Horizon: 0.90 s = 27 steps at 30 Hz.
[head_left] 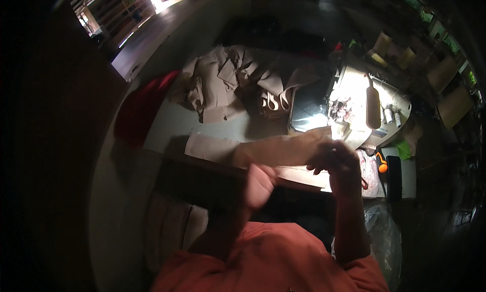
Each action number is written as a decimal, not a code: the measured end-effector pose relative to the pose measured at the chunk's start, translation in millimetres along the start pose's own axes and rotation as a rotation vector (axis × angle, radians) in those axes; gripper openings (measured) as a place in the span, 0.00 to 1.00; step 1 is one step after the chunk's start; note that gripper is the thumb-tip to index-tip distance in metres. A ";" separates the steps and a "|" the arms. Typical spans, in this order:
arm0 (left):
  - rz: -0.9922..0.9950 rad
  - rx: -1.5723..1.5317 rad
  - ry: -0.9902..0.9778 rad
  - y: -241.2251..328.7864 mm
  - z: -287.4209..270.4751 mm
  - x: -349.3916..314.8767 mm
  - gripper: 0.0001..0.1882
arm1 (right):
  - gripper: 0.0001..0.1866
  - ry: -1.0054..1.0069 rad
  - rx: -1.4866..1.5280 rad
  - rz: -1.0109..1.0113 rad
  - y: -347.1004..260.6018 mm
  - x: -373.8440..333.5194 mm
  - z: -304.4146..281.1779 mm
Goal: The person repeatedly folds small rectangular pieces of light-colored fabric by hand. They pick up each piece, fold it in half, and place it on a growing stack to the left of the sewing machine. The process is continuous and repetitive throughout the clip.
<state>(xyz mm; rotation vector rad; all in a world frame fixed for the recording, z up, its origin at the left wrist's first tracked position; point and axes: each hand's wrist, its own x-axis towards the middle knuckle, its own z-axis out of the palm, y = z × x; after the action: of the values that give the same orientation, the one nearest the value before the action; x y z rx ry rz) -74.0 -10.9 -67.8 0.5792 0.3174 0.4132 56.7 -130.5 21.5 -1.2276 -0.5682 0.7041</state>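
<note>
A long strip of pale beige cloth (288,148) stretches across the front of the white table (169,120), raised at its right end. My right hand (341,163) has its fingers bent closed around that end, close to a brightly lit sewing machine (377,107). My left hand (259,184) is at the near edge of the strip, smeared by motion, and its fingers cannot be made out. Another pale flat cloth piece (210,146) lies under the strip's left part.
A heap of crumpled beige cloth pieces (215,82) covers the back of the table. Red fabric (144,110) hangs at the left edge. Orange-handled scissors or a similar tool (382,165) lie right of my right hand. Thread cones (383,41) stand behind the machine. A clear plastic bag (385,231) hangs below right.
</note>
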 end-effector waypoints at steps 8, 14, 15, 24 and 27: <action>0.633 -0.177 0.293 107.3 -77.0 19.2 0.23 | 0.08 0.166 0.118 0.232 32.3 -11.5 -40.5; 0.652 -0.028 0.288 100.5 -58.4 28.5 0.23 | 0.08 0.172 0.125 0.264 48.8 -18.1 -53.0; 0.684 0.096 0.273 93.9 -47.3 29.9 0.23 | 0.08 0.157 0.130 0.266 54.3 -18.3 -55.6; 0.658 1.972 -0.341 -17.9 55.7 9.8 0.37 | 0.12 -0.023 0.294 0.312 49.1 -24.9 -24.2; 0.560 1.712 -0.475 -14.4 46.2 21.4 0.40 | 0.11 -0.059 0.149 0.229 51.7 -30.1 -33.7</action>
<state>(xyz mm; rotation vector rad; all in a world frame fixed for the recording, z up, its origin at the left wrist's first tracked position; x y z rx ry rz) -32.8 -33.3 -43.3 2.4339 -0.0435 0.4492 52.2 -165.4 -37.5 -1.1459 -0.4189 0.9607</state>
